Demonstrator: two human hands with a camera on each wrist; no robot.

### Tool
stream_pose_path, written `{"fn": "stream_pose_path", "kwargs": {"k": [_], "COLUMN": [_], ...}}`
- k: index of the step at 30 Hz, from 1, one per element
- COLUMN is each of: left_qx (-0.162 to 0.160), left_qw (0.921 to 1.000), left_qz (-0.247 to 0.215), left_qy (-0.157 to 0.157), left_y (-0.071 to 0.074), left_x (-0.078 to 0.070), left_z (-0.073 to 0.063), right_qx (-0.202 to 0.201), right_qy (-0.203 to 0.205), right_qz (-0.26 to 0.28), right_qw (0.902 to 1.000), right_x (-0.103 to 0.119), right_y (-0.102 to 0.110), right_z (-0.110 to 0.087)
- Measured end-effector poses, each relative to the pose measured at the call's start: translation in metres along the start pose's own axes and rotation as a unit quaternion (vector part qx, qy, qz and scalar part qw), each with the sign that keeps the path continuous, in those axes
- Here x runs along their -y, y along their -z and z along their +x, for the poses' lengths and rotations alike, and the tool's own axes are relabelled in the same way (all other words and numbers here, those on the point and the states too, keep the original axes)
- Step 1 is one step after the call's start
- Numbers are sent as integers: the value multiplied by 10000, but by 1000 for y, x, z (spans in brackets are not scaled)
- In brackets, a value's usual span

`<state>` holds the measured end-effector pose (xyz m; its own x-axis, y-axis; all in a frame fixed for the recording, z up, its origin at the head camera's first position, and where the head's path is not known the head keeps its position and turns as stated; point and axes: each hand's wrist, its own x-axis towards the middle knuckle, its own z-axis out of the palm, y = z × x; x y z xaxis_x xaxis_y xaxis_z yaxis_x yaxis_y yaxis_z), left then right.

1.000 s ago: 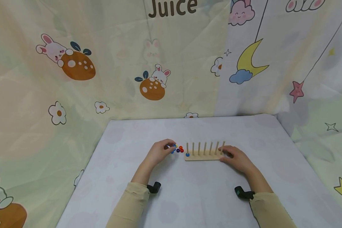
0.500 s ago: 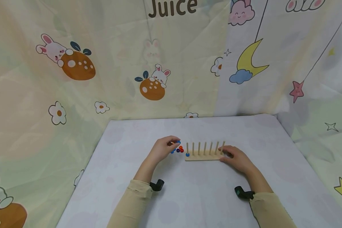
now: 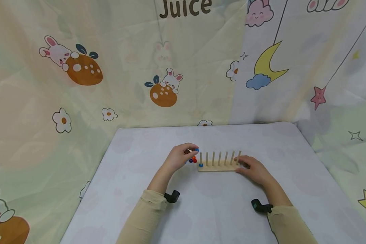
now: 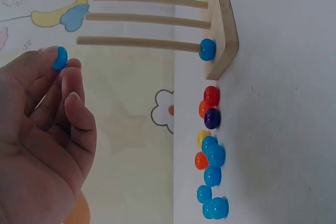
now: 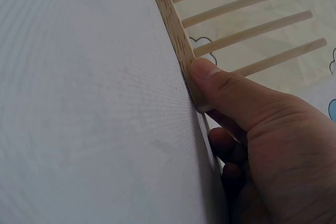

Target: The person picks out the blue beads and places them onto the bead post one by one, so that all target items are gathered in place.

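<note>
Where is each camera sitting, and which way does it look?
Head: on the person's head, facing forward and down at the peg board; left hand, right hand and sleeves show.
Left wrist: on that wrist, looking past the left hand's pinched blue bead towards pegs and loose beads; only the left hand shows.
Right wrist: on that wrist, looking along the right hand, which grips one end of the peg board; only that hand shows.
Shared: head and left wrist both show the pinched blue bead.

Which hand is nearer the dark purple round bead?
Left. The left hand hovers near the dark purple bead; the right hand grips the pale wooden peg rack at its far end.
</note>
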<state>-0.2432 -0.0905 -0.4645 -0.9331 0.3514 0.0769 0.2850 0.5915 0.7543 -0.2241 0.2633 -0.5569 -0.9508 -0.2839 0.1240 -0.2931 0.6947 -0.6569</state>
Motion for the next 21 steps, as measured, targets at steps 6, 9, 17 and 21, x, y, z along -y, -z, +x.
{"fn": "stream_pose_path", "kwargs": {"k": [6, 9, 17, 21], "left_qx": [31, 54, 86, 30], "left_qw": [9999, 9999, 9999, 9999], "left_qz": [-70, -95, -133, -120], "left_qy": [-108, -88, -2, -50], "left_y": [-5, -7, -12, -14], "left_x": [-2, -3, -4, -3], "left_z": [5, 5, 5, 5], "right_qx": [2, 5, 25, -1], "right_qy": [-36, -56, -90, -85], "right_qz": [49, 64, 83, 57], "right_qw": [10000, 10000, 9999, 9999], "right_x": [-1, -1, 0, 0], "right_y": [0, 0, 0, 0], "right_z": [0, 0, 0, 0]}}
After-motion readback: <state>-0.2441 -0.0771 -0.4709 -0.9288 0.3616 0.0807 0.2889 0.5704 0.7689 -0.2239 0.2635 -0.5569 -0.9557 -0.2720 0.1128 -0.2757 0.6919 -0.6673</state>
